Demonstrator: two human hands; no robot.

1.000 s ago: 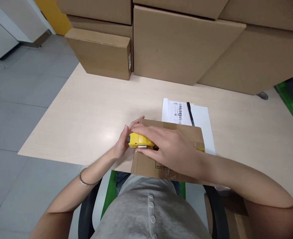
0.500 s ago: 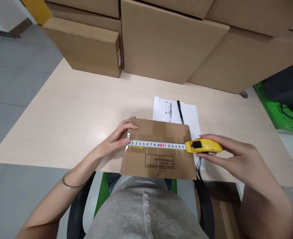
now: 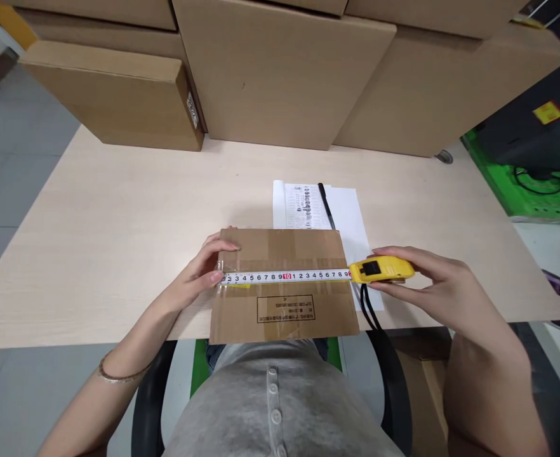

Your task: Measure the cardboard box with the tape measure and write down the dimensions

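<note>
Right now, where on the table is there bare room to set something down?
Bare tabletop lies between the left hand and the upright box at back left. Another patch is right of the papers, between the right hand and the large cartons. The middle is crowded: small box, yellow tape measure, papers and pen.

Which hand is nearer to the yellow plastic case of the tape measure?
Right. The right hand holds the yellow plastic case, at one edge of the brown cardboard box; the left hand is at the opposite edge, by the tip of the white numbered blade.
</note>
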